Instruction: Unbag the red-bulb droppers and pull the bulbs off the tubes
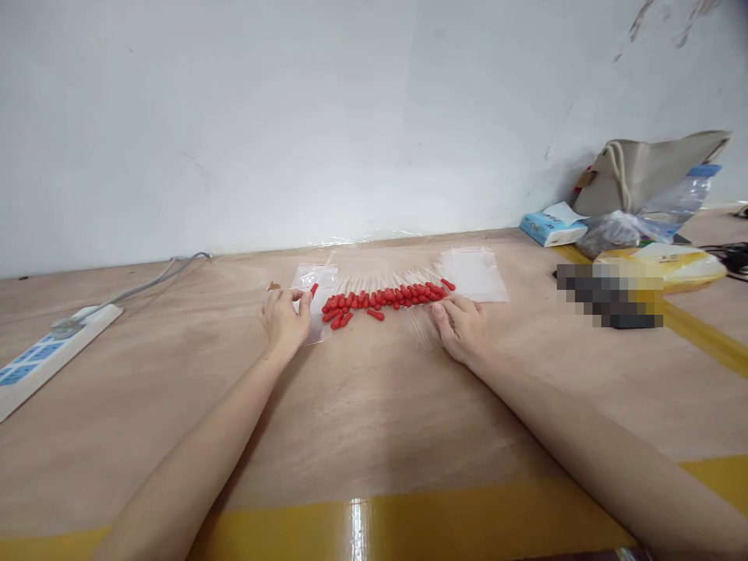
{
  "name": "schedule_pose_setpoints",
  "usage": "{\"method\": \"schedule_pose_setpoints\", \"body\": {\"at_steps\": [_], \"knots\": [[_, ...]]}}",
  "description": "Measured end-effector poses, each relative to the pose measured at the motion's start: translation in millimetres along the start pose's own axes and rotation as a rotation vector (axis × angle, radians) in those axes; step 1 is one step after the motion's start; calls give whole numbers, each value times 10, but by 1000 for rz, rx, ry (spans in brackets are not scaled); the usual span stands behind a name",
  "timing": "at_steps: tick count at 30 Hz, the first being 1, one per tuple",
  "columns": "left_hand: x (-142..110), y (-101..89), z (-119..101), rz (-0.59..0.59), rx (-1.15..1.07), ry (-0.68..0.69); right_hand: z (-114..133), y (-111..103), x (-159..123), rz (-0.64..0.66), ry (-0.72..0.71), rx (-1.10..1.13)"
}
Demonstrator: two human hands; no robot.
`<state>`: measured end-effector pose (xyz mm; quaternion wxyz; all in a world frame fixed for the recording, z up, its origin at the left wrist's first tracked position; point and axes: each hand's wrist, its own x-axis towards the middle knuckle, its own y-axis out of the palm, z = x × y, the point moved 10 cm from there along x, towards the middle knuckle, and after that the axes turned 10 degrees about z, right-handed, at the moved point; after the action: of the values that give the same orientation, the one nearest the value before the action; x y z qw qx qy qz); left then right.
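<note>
Near edge: yellow tape (280, 526) across the worktop (351, 413), w/ a bright reflection approx. mid-edge. Both forearms reach in over it.

L hand (284, 321): fingers pinched narrow on a red-bulbed dropper (314, 290), its thin stem angled up & away. R hand (464, 327): thumb & fingers close together by the R end of the pile, nr loose clear tubes (419, 327); can't tell if they grip one.

Btwn hands: a few loose red bulbs (375, 315), then the dropper pile (389, 297), bulbs toward the person, pale stems pointing to the wall. Clear bag (319, 329) at the pile's L end, whitish plastic bag (476, 276) beyond R hand.

Far L: power strip (58, 358) w/ grey cable (140, 288). R side: pixelated dark obj. (608, 296), then yellow pkg. (689, 265), blue tissue pk. (553, 227), clear bottle (689, 195) & beige bag (648, 167) nr the wall (351, 125).
</note>
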<state>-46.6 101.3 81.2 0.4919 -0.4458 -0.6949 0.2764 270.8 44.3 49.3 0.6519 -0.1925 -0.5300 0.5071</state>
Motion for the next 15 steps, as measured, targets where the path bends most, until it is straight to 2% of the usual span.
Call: {"method": "schedule_pose_setpoints", "body": {"at_steps": [2,4,7,11,15], "knots": [[-198,-79,-236,-45,-14,193,16,-13,0,-31,-48,39],[-427,-75,-471,-30,-35,366,49,-46,-13,-67,-100,66],[-722,-22,-741,1,-51,540,196,-96,-59,-88,-219,65],[-901,65,-929,56,-68,675,529,-50,-143,-18,-406,-36],[-924,66,-950,61,-90,712,788,40,-196,10,-533,-94]]}}
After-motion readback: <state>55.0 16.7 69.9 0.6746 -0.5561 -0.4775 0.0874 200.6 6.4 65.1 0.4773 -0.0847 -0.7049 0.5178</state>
